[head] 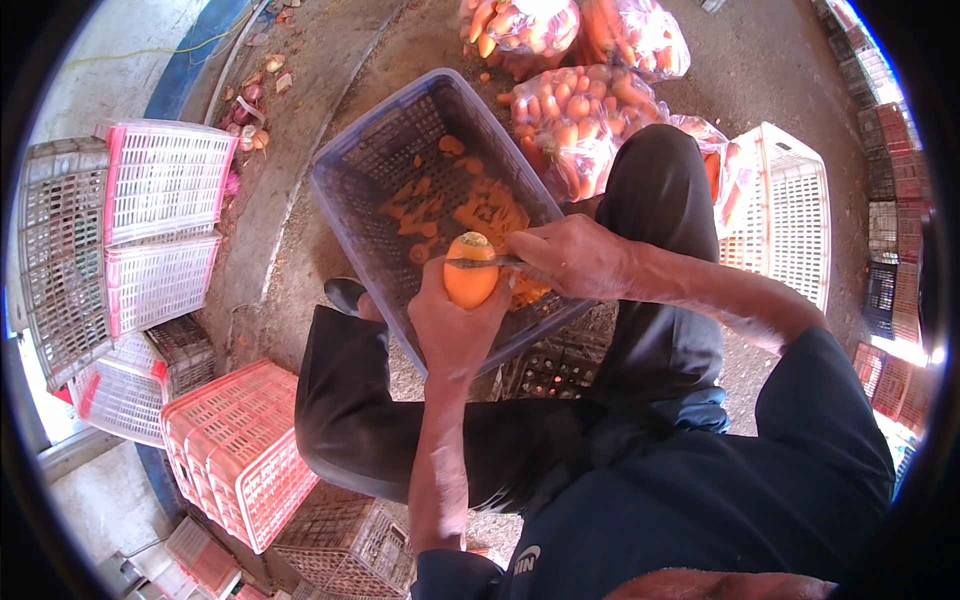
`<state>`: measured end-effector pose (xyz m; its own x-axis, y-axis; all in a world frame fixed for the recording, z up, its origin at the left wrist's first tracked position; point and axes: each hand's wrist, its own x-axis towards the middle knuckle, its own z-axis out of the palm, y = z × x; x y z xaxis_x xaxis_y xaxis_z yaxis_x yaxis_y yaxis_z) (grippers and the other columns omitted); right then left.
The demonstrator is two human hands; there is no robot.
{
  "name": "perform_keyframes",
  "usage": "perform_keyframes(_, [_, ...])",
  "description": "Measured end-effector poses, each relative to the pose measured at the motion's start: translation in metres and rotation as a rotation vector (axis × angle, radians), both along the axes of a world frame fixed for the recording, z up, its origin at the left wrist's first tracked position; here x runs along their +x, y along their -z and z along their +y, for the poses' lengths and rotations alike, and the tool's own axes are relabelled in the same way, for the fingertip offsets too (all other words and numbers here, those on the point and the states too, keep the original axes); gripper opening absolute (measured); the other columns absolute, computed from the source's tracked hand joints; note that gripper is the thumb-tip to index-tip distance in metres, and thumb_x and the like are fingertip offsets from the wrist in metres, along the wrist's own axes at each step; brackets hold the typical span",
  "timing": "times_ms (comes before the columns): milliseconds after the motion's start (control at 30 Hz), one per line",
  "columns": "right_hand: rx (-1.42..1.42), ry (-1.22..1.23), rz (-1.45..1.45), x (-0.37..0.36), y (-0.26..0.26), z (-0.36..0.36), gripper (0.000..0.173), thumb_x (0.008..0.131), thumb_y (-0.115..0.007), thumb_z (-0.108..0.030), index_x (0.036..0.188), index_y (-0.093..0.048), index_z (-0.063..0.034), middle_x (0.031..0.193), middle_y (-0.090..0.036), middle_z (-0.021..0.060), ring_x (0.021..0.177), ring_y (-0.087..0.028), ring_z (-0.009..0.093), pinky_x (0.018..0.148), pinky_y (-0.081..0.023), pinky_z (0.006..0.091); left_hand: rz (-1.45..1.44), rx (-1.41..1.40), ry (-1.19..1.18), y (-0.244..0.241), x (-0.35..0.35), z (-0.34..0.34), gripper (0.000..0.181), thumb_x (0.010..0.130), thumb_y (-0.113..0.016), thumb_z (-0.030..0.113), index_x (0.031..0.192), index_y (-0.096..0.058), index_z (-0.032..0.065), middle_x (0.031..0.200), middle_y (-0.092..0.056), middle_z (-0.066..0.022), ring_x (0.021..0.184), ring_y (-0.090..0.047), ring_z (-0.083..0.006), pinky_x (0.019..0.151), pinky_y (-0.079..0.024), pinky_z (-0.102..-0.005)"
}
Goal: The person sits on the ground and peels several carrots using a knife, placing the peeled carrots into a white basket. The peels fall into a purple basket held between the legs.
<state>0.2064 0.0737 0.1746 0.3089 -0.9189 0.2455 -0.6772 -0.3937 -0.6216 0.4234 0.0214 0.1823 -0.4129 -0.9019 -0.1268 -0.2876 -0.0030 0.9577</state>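
Observation:
My left hand [457,334] grips a thick orange carrot [471,287], its pale stem end pointing away from me. In my right hand [570,256] is a knife [472,262], whose narrow dark blade lies across the carrot just below that end. Its handle is hidden by my fingers. Both hands are over the near part of a blue-grey plastic crate [346,217] with slotted walls. Inside the crate lie many orange slices and scraps [487,206], heaped mostly toward its right side.
Clear plastic bags of carrots [574,112] sit beyond and right of the crate. A white crate [784,202] stands beyond my right knee. White crates [169,187] and a red crate [240,442] are at the left. Onions [244,124] lie along the wall.

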Motion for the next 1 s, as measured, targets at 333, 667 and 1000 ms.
perform_keyframes(333, [0.094,-0.010,-0.004,0.005,0.001,0.007,0.024,0.095,-0.070,-0.014,0.100,-0.049,-0.0048,0.075,-0.062,0.0151,0.068,-0.068,0.041,0.058,-0.053,0.0500,0.091,0.576,0.223,-0.010,0.019,-0.008,0.034,0.085,-0.089,0.011,0.110,-0.069,0.0005,0.087,-0.072,-0.0061,0.072,-0.070,-0.0137,0.062,-0.058,-0.0323])
perform_keyframes(667, [0.142,0.029,-0.013,0.012,0.009,0.002,0.027,0.098,-0.069,-0.018,0.108,-0.047,-0.0050,0.073,-0.062,0.0186,0.071,-0.067,0.046,0.060,-0.052,0.0548,-0.182,-0.344,-0.064,0.012,0.005,0.007,0.034,0.084,-0.088,0.008,0.109,-0.067,0.0008,0.094,-0.074,-0.0058,0.079,-0.072,-0.0182,0.075,-0.060,-0.0338])
perform_keyframes(1000, [0.205,0.004,0.015,0.019,0.011,0.003,0.024,0.096,-0.067,-0.016,0.108,-0.050,-0.0044,0.076,-0.065,0.0210,0.074,-0.068,0.048,0.063,-0.053,0.0567,0.025,0.277,0.126,0.009,0.032,0.000,0.035,0.081,-0.088,0.007,0.107,-0.067,0.0024,0.084,-0.071,-0.0072,0.069,-0.070,-0.0183,0.064,-0.057,-0.0340])
